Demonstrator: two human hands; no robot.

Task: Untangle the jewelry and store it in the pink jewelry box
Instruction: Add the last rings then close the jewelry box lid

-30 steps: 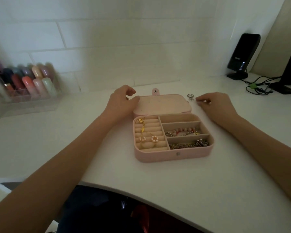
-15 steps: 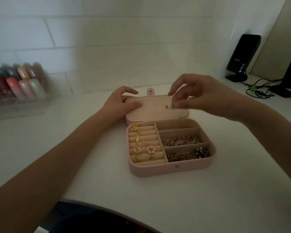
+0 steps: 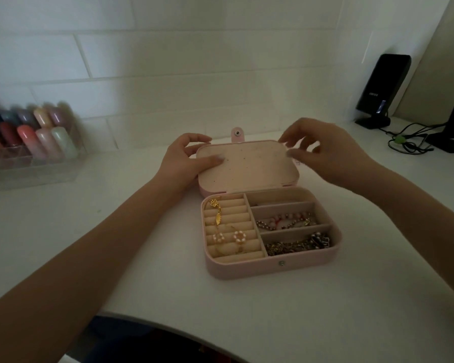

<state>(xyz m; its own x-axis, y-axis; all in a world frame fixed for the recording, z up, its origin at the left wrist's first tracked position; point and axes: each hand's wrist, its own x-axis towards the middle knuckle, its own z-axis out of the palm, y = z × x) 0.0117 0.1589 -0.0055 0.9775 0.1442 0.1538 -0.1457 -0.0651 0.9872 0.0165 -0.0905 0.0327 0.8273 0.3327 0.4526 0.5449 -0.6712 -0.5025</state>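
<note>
The pink jewelry box (image 3: pixel 273 268) lies open on the white desk, its lid (image 3: pixel 247 166) tilted up a little behind the base. My left hand (image 3: pixel 178 163) grips the lid's left edge, thumb on the inner face and fingers curled behind. At the lid's far right corner my right hand (image 3: pixel 333 158) holds it the same way. A gold charm chain (image 3: pixel 216 210) and two pearl rings (image 3: pixel 55 237) sit in the ring rolls. One compartment holds a beaded bracelet (image 3: pixel 286 221), the front one a silver chain (image 3: pixel 296 244).
A clear organizer of nail polish bottles (image 3: pixel 32 142) stands at the back left by the tiled wall. A black speaker (image 3: pixel 380 93) and tangled cables (image 3: pixel 406 142) sit at the back right. The desk's curved front edge (image 3: pixel 168 328) is close below the box.
My right hand lifted from the desk with something small pinched, crossed over the lid, and now holds the lid's right corner. The left hand stayed on the lid. The view moved closer.
</note>
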